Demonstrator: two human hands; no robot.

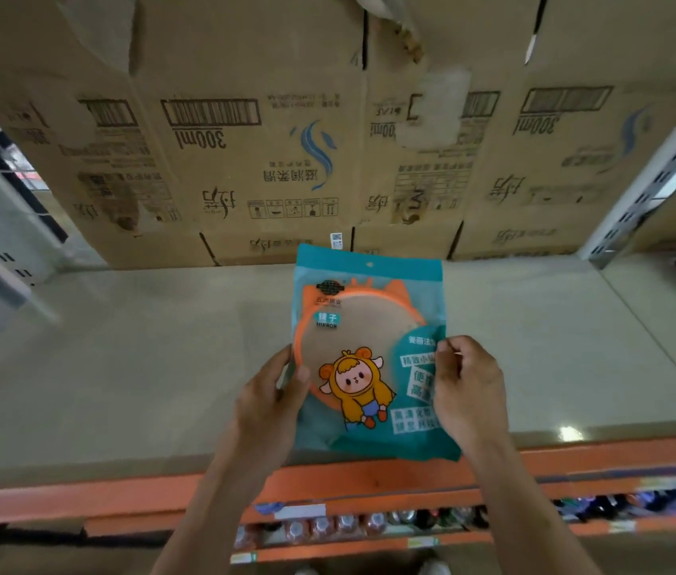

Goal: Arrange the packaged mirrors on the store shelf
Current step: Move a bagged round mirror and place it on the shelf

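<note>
mirror pack at the shelf front, boxes crowding the back

both hands have the teal packaged mirror (355, 325): left hand (270, 404) curled round its left edge, right hand (469, 392) pinching the right edge. it's over the front of the pale shelf (141, 367), bottom corner past the orange rail (120, 495); can't tell if it touches. cardboard boxes (224, 139) wall off the back just behind it. bottles (348, 524) sit on the level below.

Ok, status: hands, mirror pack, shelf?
Left hand and right hand each grip a side of the mirror pack. Pack over the shelf front. Cardboard boxes stand behind, clear of it.
</note>
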